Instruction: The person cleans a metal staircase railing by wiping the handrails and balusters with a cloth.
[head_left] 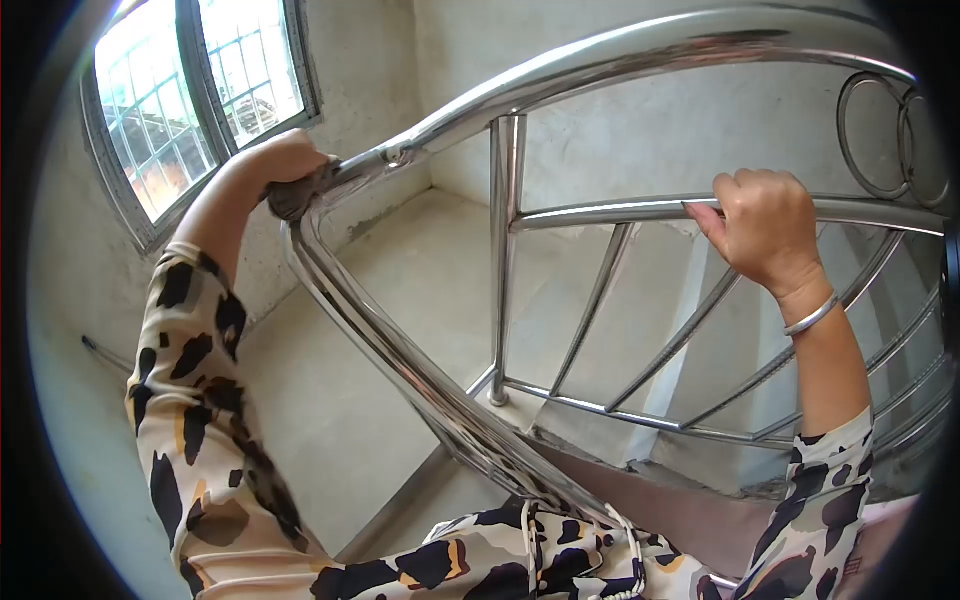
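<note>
At the upper left, my left hand (pixel 290 155) is closed over a dark, bunched cloth (pixel 291 200). That cloth presses against the bend of the shiny metal handrail (pixel 450 120). My right hand (pixel 768 228) grips the lower horizontal rail (pixel 610 214) on the right, with the thumb lying along it. A silver bangle (pixel 811 315) circles the right wrist. The fingertips of my left hand are mostly hidden behind the hand and cloth.
Slanted metal bars (pixel 660 345) join the rails, beside an upright post (pixel 506 260). Beyond the railing lie concrete stairs (pixel 655 300) and a landing (pixel 430 250). A barred window (pixel 200 90) is at the upper left. Metal rings (pixel 848 130) sit at the right.
</note>
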